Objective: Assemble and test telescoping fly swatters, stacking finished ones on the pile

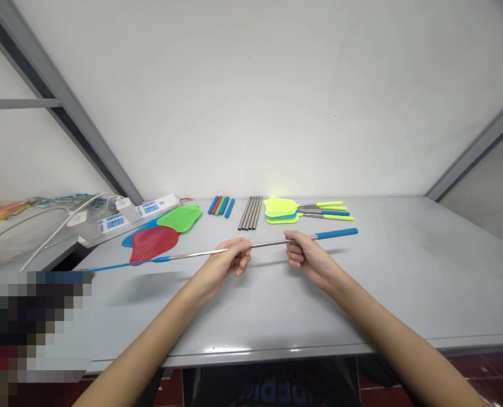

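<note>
Left hand [230, 257] and right hand [304, 254] pinch the blue swatter's shaft [270, 243] above the bench [404, 271], between front and back edges, spaced apart probably to steady its length. Tubes [250, 213] lie parallel near the back edge, likely for easy pickup. A pixelated patch [35, 328] hides the swatter's far end.

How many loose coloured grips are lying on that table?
5, left of the metal tubes: from left, blue grip, red grip, green grip, second blue grip, then third blue grip slightly apart. None looks hidden.
</note>
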The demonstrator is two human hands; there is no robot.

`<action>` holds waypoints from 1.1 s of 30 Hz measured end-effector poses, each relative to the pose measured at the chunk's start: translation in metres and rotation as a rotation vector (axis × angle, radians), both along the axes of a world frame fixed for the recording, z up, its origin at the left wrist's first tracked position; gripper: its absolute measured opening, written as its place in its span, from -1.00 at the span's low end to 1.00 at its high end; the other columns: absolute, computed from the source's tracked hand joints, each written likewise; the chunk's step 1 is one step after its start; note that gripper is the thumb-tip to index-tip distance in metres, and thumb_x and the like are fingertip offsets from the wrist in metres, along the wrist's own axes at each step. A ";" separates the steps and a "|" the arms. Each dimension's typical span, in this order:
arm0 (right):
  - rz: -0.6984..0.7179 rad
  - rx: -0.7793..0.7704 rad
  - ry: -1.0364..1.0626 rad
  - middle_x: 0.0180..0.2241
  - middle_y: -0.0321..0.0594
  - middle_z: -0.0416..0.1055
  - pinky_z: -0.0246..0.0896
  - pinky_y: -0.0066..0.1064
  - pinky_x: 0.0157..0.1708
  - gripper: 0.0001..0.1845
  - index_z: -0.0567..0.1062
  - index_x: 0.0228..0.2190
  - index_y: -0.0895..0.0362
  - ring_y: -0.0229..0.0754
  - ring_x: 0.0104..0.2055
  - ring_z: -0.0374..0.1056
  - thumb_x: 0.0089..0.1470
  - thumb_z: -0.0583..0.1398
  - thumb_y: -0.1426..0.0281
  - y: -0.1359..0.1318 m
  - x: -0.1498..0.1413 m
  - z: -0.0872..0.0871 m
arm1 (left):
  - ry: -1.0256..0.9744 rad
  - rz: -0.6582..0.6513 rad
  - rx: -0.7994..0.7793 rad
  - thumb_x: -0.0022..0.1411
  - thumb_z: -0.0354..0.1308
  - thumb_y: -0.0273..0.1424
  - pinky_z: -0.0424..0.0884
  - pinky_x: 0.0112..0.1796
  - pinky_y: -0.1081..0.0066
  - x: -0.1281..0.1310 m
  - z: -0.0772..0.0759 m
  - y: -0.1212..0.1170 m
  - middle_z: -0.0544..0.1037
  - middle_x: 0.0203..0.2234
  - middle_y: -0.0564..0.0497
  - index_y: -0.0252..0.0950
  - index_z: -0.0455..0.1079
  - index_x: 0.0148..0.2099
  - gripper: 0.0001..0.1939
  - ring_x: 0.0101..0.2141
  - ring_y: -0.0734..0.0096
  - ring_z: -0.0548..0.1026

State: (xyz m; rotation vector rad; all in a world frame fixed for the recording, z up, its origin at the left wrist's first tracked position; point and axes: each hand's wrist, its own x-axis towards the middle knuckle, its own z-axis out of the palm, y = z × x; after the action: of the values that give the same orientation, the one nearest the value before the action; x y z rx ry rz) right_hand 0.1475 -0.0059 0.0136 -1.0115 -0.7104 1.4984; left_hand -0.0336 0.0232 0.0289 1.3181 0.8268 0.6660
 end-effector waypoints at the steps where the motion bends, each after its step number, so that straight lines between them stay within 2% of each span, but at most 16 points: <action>1: -0.002 -0.003 0.001 -0.68 -0.48 -0.25 -0.28 -0.56 -0.73 -0.68 0.09 -0.62 0.11 -0.41 -0.67 -0.32 -0.21 0.18 0.29 0.000 0.000 0.000 | 0.001 0.000 -0.002 0.10 -0.05 -0.24 0.06 -0.59 0.53 0.000 0.000 0.000 0.16 -0.68 0.15 -0.32 0.13 -0.52 -0.74 -0.68 0.64 0.14; 17: -0.014 -0.011 0.011 -0.69 -0.48 -0.23 -0.27 -0.56 -0.73 -0.69 0.11 -0.62 0.12 -0.43 -0.68 -0.30 -0.21 0.18 0.28 -0.002 0.000 0.003 | -0.016 0.021 -0.006 0.09 -0.05 -0.27 0.06 -0.60 0.55 0.001 0.000 0.000 0.19 -0.70 0.15 -0.32 0.16 -0.53 -0.75 -0.69 0.66 0.15; 22: 0.011 -0.020 0.076 -0.71 -0.47 -0.15 -0.22 -0.54 -0.73 -0.71 0.20 -0.61 0.13 -0.43 -0.71 -0.24 -0.17 0.13 0.18 -0.001 0.001 0.006 | -0.079 0.062 -0.025 0.10 -0.05 -0.28 0.05 -0.61 0.56 0.000 0.000 0.001 0.15 -0.72 0.16 -0.32 0.15 -0.53 -0.75 -0.69 0.65 0.13; 25: 0.006 -0.027 0.084 -0.72 -0.47 -0.14 -0.22 -0.53 -0.73 -0.70 0.18 -0.65 0.14 -0.44 -0.72 -0.24 -0.17 0.13 0.21 0.000 0.002 0.005 | -0.111 0.110 -0.037 0.10 -0.04 -0.26 0.05 -0.62 0.55 -0.001 0.000 0.002 0.13 -0.74 0.17 -0.32 0.14 -0.54 -0.74 -0.69 0.65 0.12; 30: 0.044 -0.036 0.042 -0.73 -0.46 -0.14 -0.21 -0.52 -0.72 -0.68 0.19 -0.70 0.16 -0.43 -0.72 -0.22 -0.14 0.10 0.22 0.000 0.004 0.004 | -0.115 0.175 -0.030 0.07 -0.01 -0.24 0.04 -0.63 0.55 0.000 0.000 0.002 0.12 -0.72 0.17 -0.31 0.15 -0.53 -0.73 -0.70 0.66 0.11; 33: 0.109 -0.007 0.017 -0.74 -0.45 -0.13 -0.19 -0.52 -0.71 -0.69 0.25 -0.69 0.17 -0.43 -0.71 -0.23 -0.13 0.07 0.21 -0.001 0.004 0.005 | -0.106 0.167 0.037 0.06 0.01 -0.24 0.05 -0.62 0.55 0.001 0.001 0.001 0.08 -0.72 0.18 -0.31 0.08 -0.58 -0.69 -0.70 0.68 0.09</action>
State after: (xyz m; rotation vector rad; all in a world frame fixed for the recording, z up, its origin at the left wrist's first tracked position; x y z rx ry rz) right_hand 0.1511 -0.0072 0.0182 -0.9768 -0.7589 1.6027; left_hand -0.0323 0.0241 0.0299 1.2441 0.8482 0.8792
